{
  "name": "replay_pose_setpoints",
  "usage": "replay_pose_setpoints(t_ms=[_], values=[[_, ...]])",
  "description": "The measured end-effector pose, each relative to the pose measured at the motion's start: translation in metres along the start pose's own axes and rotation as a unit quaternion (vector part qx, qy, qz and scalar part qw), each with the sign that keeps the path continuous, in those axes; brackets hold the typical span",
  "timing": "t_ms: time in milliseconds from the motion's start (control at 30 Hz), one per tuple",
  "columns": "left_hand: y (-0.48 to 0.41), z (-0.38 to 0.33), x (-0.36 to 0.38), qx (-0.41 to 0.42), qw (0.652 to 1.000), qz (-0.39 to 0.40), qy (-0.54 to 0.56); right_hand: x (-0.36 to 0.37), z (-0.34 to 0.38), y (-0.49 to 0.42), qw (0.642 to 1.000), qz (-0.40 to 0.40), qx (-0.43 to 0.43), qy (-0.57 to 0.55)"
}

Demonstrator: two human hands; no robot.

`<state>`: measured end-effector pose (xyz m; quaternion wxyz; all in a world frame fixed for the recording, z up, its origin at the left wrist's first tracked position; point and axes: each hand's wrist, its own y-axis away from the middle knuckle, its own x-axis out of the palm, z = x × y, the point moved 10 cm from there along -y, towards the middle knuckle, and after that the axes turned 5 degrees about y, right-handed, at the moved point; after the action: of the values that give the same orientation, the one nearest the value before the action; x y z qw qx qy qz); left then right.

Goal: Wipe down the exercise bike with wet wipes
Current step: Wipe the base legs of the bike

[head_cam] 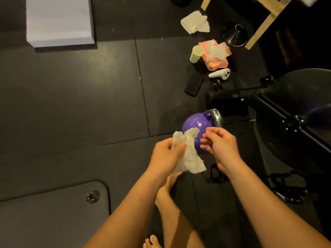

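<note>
Bare forearms reach out from the bottom edge, with a bare foot on the floor below them. The left hand grips a crumpled white wet wipe, thumb pressed across it, and the loose end hangs down. The right hand is just beside the wipe and apart from it, its fingers loosely curled and holding nothing.

Beyond the hands a purple kettlebell with a chrome handle stands on the floor, which is covered in dark rubber tiles with visible seams. A separate dark mat with a rounded corner and a metal eyelet lies at lower left. A pale rectangular block sits at upper left, and a light wooden frame crosses the upper right corner.

The exercise bike fills the right side: black frame, a dark rounded housing, and a strapped pedal low down.

Near the bike's front end a small cluster lies on the floor. A pink wipes pack has a white sheet bunched at its opening. Touching it, a cream cup lies tipped with its mouth toward the camera, showing only a pale inside. Close by are a white controller, a black phone and, further back, a folded white cloth.
</note>
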<state>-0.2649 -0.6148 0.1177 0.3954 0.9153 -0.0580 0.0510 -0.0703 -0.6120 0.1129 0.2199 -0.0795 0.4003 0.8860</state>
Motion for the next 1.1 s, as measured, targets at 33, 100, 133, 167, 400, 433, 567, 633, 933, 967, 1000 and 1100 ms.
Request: replay_pose_setpoints(t_ms=[33,100,133,167,400,433,567,633,933,967,1000,1100], values=[[-0.020,-0.003,0.014,0.000,1.000,0.010,-0.002,-0.005,0.004,-0.020,1.000,-0.019,-0.006,0.015],[-0.058,-0.010,0.050,-0.001,0.999,0.033,-0.005,-0.013,0.006,-0.055,0.999,-0.034,0.003,0.042],[-0.074,-0.013,0.069,-0.005,0.999,0.041,0.001,-0.013,0.003,-0.068,0.998,-0.015,0.019,0.052],[-0.088,-0.013,0.085,-0.014,0.999,0.044,0.007,-0.009,-0.001,-0.076,0.997,0.022,0.034,0.064],[-0.143,-0.005,0.165,-0.065,0.995,0.064,-0.034,-0.056,0.006,-0.119,0.996,-0.011,0.029,0.081],[-0.147,-0.005,0.171,-0.066,0.996,0.058,-0.032,-0.062,0.005,-0.124,0.996,-0.027,0.037,0.079],[-0.160,-0.014,0.177,-0.031,0.997,0.001,-0.071,-0.082,0.001,-0.136,0.990,-0.117,0.065,0.035],[-0.172,-0.015,0.156,-0.033,0.990,-0.094,-0.104,-0.096,-0.006,-0.140,0.981,-0.165,0.095,0.022],[-0.181,0.050,0.187,-0.419,0.895,-0.011,0.155,-0.049,-0.028,-0.144,0.939,-0.178,0.216,0.200],[-0.192,0.042,0.158,-0.397,0.910,-0.050,0.106,-0.047,-0.023,-0.142,0.939,-0.195,0.211,0.191],[-0.217,0.039,0.108,-0.363,0.923,-0.126,0.017,-0.045,-0.021,-0.141,0.941,-0.209,0.205,0.170],[-0.319,0.042,-0.018,-0.080,0.907,-0.225,-0.346,-0.019,-0.007,-0.141,0.955,-0.202,0.184,0.117]])
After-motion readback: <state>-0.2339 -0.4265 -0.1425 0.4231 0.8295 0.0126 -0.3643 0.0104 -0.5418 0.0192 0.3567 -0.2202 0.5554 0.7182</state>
